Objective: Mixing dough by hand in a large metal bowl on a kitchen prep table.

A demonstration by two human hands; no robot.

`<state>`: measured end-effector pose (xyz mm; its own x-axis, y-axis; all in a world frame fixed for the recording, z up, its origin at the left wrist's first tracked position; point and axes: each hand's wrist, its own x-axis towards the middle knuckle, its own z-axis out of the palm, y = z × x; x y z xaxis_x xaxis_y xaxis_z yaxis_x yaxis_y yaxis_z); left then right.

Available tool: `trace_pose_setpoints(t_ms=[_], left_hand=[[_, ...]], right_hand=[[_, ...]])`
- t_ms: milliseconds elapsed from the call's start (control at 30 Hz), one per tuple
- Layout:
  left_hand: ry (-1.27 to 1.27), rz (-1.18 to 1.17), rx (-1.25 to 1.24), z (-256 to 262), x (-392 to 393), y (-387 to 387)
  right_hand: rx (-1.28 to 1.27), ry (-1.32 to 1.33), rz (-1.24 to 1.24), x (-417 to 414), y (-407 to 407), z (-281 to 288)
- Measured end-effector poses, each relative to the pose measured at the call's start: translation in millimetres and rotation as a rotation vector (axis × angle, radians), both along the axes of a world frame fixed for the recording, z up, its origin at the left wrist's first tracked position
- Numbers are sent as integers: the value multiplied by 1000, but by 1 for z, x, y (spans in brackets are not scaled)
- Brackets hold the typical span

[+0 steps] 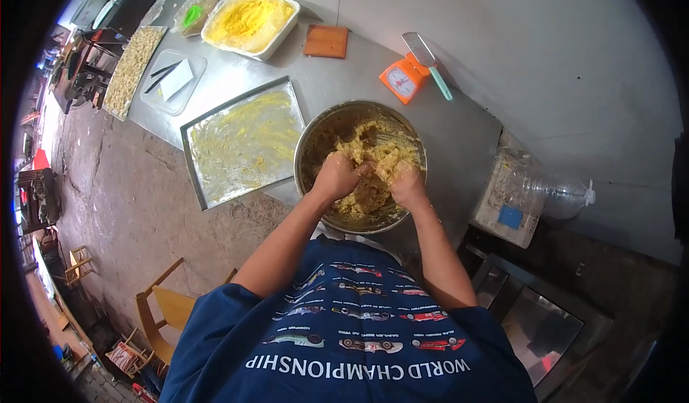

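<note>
Both hands are down inside a large round metal bowl (301, 158) that holds a crumbly, sticky yellow dough (371, 187). My left hand (338, 177) is curled into the dough on the left, its fingers partly covered. On the right, my right hand (407, 186) grips a lump of the same dough, which hides most of its fingers. Smears of dough cling to the bowl's inner wall. Just left of the bowl lies a shallow metal baking tray (242, 150) greased with yellow streaks.
Along the wall on the steel table (360, 77) stand a white tub of yellow mixture (250, 21), a wooden block (325, 41) and an orange kitchen scale (401, 80) with a grater (422, 53) on it. A filled tray (132, 72) lies far left; a plastic bottle (560, 193) lies right.
</note>
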<state>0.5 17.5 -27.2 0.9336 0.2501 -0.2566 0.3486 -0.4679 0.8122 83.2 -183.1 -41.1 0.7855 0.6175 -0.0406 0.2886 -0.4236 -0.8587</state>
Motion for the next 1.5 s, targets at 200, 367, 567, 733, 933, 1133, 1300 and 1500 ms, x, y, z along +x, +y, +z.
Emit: trace_pose_setpoints(t_ms=[200, 367, 567, 733, 933, 1133, 1300, 1500], left_hand=[[139, 192, -597, 18, -9, -16], [-35, 5, -307, -3, -24, -25], [3, 260, -857, 10, -27, -41], [-11, 364, -970, 21, -24, -32], [27, 245, -849, 24, -12, -11], [-20, 33, -550, 20, 1, 17], [-156, -108, -241, 34, 5, 32], [-324, -284, -49, 46, 11, 40]], right_hand=[[121, -122, 32, -4, -9, -5], [-56, -168, 58, -13, -13, 5], [-66, -236, 126, -2, -15, 13], [47, -150, 114, 5, -16, -2], [-224, -170, 8, 0, 0, 16], [-84, -71, -54, -6, 9, 0], [-51, 70, -104, -9, 22, 7], [221, 408, -293, -14, 33, -6]])
